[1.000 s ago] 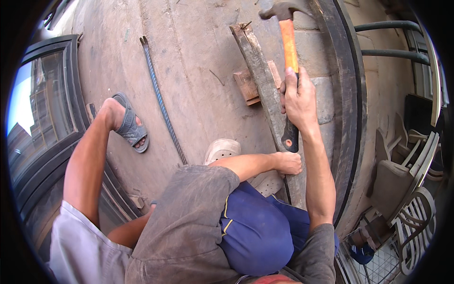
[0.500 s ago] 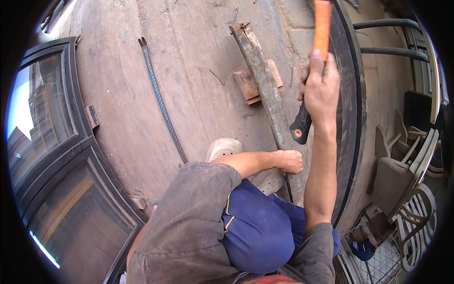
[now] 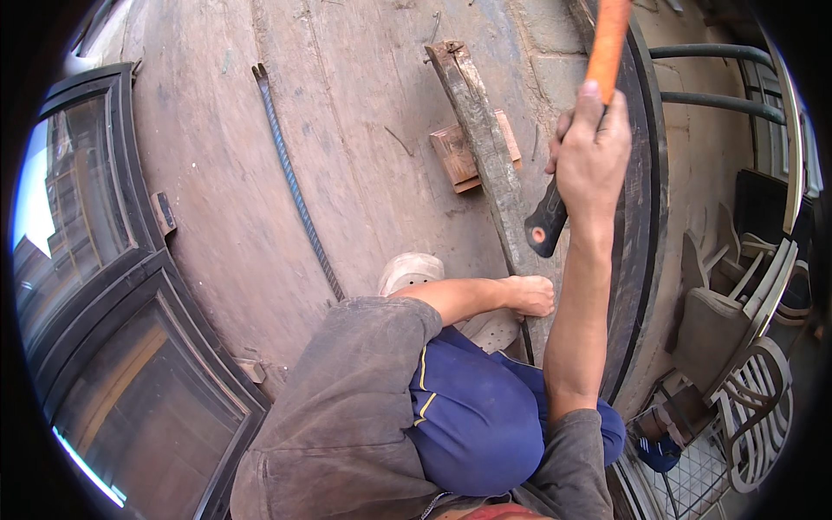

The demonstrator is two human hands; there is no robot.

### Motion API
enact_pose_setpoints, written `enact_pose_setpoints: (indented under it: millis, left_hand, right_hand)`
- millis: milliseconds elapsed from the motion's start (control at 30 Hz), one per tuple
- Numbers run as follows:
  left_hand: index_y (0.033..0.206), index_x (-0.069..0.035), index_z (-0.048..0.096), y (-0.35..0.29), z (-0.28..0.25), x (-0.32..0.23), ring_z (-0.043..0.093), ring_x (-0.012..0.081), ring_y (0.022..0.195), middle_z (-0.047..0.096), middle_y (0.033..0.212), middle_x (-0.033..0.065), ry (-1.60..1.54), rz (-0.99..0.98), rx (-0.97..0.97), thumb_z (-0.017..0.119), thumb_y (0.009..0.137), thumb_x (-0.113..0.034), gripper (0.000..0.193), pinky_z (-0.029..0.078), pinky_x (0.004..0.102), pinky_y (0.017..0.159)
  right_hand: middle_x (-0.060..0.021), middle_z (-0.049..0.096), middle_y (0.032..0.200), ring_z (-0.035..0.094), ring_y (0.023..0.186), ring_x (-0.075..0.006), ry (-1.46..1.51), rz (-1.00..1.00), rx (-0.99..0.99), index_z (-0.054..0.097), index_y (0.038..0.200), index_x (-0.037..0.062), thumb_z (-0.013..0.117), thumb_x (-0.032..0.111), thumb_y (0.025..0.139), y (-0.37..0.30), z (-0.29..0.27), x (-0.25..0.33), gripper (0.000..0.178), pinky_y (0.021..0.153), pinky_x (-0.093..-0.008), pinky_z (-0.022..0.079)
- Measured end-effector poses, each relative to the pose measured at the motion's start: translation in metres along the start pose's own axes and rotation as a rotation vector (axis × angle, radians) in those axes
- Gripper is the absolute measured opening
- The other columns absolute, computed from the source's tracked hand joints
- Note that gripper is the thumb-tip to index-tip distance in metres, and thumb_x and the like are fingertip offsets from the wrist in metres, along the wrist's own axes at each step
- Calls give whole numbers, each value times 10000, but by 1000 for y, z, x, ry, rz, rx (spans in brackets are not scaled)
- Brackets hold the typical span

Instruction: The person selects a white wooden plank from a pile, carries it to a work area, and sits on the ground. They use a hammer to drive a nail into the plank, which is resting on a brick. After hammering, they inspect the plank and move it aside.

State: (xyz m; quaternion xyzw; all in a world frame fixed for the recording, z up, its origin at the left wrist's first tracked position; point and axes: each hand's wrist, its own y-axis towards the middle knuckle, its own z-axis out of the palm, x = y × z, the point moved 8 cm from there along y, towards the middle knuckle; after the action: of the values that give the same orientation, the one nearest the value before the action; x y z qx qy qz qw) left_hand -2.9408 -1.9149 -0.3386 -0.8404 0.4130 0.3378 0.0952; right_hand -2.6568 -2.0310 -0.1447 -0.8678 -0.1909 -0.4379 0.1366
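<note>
1. Orange and black: the hammer handle (image 3: 579, 130) is raised high in the head view, its head cut off by the top edge. The right hand (image 3: 592, 156) has its fingers clamped around the grip, arm stretched up.
2. The left hand (image 3: 529, 295) rests on the near end of a long weathered wooden plank (image 3: 479, 139), fingers curled together against it, pinning it down. Whether they wrap under the wood cannot be told.
3. The plank lies on the floor, running away from the person, its far end propped over a small wooden block (image 3: 457, 158).
4. Progress, as a judgement: the hammer is up and no blow is landing; the plank looks whole, so the striking seems mostly left to do. No nail can be made out.
5. A ribbed steel bar (image 3: 295, 186) lies well apart to the left.
6. The floor (image 3: 364, 104) is dusty bare concrete. A dark-framed glass door (image 3: 78, 225) stands at left; a curved dark rail and pale plastic chairs (image 3: 719, 321) at right.
</note>
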Motion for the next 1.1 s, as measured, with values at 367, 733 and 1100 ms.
enact_pose_setpoints:
  millis: [367,733,1100]
  left_hand:
    - [898,-74,621,-1,42,10,607,172,966,629,893,84,-132,-194,-88,589,860,-234,168,444,310,804]
    - [1344,-80,519,12,78,28,456,234,1292,526,1391,103,70,-118,97,540,984,-307,426,300,385,1113]
    - [1047,-59,611,-25,7,4,583,191,1084,646,1087,101,224,-19,-549,585,882,-296,290,419,353,909]
  right_hand:
    - [-247,625,691,660,647,-399,-66,57,300,537,958,-18,497,300,998,-39,75,-48,322,588,-476,496]
    - [14,470,580,454,400,-84,140,129,300,459,1018,64,419,388,1035,-46,122,-59,327,332,-265,406]
    - [14,446,537,439,389,-72,395,65,43,446,875,59,396,420,1040,-23,50,-26,400,329,-262,377]
